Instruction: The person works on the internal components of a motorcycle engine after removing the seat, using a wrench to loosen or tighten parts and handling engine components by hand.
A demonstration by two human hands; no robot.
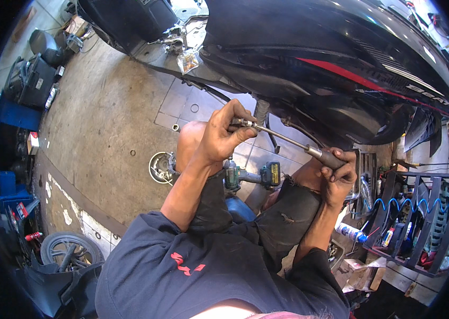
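Note:
My left hand [223, 132] pinches a small cylindrical metal part [246, 123] with a pale band, in front of the scooter's side. Its exact kind is too small to make out. Wrapped round the dark handle of a screwdriver [285, 139] is my right hand [337, 178]. The long, thin shaft points left, and its far end meets the small part at my left fingertips. Whether the tip sits inside that part, I cannot tell. Below the shaft, between my knees, a teal cordless impact driver [233, 175] with a yellow and black battery lies near the floor.
A black scooter [288, 58] with a red stripe spans the top. A metal bowl of parts [162, 168] sits on the floor beside my left leg. At right stand a tool rack [416, 223] and a spray can [350, 232]; a wheel [72, 250] lies lower left.

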